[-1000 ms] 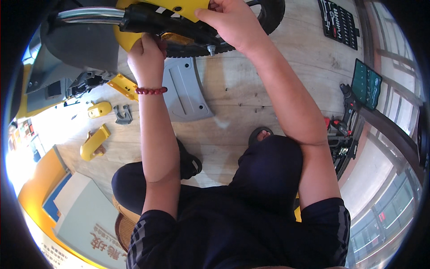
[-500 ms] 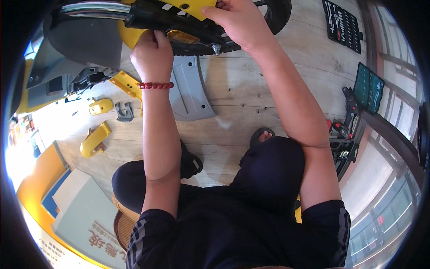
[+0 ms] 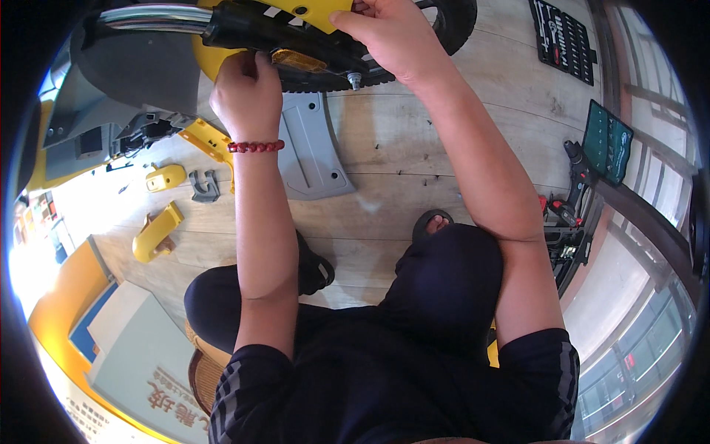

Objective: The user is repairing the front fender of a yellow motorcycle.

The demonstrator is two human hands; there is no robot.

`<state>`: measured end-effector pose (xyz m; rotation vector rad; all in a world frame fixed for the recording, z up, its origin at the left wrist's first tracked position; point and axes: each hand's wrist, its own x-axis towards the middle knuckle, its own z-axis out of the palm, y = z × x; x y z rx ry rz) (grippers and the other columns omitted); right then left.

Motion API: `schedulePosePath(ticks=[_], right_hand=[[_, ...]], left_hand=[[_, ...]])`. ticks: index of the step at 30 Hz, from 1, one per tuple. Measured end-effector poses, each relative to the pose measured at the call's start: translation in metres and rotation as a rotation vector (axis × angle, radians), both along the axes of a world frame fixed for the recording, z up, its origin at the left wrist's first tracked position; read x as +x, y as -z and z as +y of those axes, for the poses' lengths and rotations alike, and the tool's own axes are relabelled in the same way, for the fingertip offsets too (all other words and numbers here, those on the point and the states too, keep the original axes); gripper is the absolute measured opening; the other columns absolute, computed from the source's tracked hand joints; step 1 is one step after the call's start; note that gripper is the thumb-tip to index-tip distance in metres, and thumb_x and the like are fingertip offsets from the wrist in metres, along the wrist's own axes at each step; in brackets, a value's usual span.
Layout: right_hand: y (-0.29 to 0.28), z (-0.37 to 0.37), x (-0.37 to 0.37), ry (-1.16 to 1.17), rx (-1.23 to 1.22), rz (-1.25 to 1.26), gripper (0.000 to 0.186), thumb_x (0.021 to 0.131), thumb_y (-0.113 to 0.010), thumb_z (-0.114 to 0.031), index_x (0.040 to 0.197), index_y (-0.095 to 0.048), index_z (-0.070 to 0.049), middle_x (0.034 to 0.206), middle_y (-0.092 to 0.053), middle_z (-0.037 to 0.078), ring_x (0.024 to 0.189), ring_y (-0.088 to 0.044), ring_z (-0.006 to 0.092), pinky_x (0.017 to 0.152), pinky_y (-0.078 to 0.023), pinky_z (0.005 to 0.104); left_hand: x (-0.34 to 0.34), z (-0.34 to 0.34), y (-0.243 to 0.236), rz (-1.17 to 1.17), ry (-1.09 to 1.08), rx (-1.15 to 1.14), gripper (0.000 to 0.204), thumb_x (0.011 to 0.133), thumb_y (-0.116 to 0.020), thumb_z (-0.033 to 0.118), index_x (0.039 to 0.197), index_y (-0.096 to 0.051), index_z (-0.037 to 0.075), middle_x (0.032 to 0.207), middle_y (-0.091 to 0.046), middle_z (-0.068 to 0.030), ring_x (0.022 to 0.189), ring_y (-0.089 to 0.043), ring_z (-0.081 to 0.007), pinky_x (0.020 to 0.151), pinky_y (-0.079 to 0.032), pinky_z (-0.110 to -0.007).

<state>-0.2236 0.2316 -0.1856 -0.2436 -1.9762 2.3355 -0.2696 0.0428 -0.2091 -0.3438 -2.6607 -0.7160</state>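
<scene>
Head view: the yellow fender sits at the top, over the front wheel's black tyre, beside the black fork leg. It looks like thin moulded plastic: probably light, stiff across its face, springier at the rim, with a smooth finish that could slip under damp fingers or scratch against metal. The best hold seems to be the rim near both ends, clear of the dark hole. The right hand's grip is closed on its lower right corner, thumb on the face. The left hand is curled against yellow bodywork by the fork; its fingertips are hidden, so I cannot tell whether that grip holds anything. Near it is an amber reflector. Below, a grey panel lies on the wooden floor; toward the floor's right edge are a socket set and a cordless drill.
</scene>
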Motion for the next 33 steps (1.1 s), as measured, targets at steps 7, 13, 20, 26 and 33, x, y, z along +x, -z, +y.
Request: schedulePosePath(ticks=[7,13,20,26,33], right_hand=[[0.002,0.000,-0.002,-0.001,0.031,-0.006,0.019,0.088,-0.057,-0.006,0.102,-0.060,0.006,0.091,-0.064,0.007,0.079,-0.058,0.0115,0.071,-0.046,0.0234],[0.009,-0.002,-0.003,0.004,-0.081,0.022,0.019,0.088,-0.056,-0.003,0.104,-0.059,0.006,0.093,-0.064,0.007,0.080,-0.059,0.0112,0.072,-0.046,0.0229],[0.014,-0.002,-0.004,-0.015,-0.138,0.040,0.018,0.089,-0.055,-0.002,0.105,-0.059,0.005,0.095,-0.064,0.006,0.081,-0.059,0.0105,0.073,-0.046,0.0224],[0.013,-0.004,-0.004,0.007,-0.099,0.024,0.017,0.090,-0.055,-0.002,0.105,-0.059,0.005,0.094,-0.064,0.006,0.082,-0.059,0.0105,0.073,-0.046,0.0226],[0.009,-0.003,-0.002,0.007,-0.082,0.016,0.017,0.090,-0.055,-0.003,0.105,-0.059,0.004,0.094,-0.065,0.005,0.082,-0.059,0.0106,0.074,-0.046,0.0226]], left_hand=[[-0.008,-0.001,-0.003,-0.046,0.030,-0.094,0.027,0.085,-0.054,0.026,0.080,-0.066,0.003,0.074,-0.065,-0.0176,0.071,-0.065,-0.0342,0.065,-0.051,-0.042],[-0.003,-0.001,0.003,-0.104,-0.056,0.170,0.026,0.085,-0.055,0.026,0.073,-0.064,0.004,0.067,-0.063,-0.0162,0.063,-0.062,-0.0347,0.059,-0.049,-0.040],[-0.001,0.001,0.003,0.023,-0.005,0.092,0.022,0.080,-0.061,0.026,0.075,-0.064,0.004,0.066,-0.064,-0.0115,0.064,-0.063,-0.0318,0.062,-0.051,-0.038],[-0.007,0.001,0.008,0.032,0.005,-0.095,0.025,0.085,-0.055,0.023,0.070,-0.062,0.004,0.061,-0.062,-0.0115,0.058,-0.061,-0.0330,0.058,-0.050,-0.039],[0.000,0.005,0.007,-0.497,-0.082,0.641,0.032,0.086,-0.053,0.025,0.067,-0.063,0.002,0.061,-0.063,-0.0135,0.053,-0.060,-0.0311,0.054,-0.049,-0.036]])
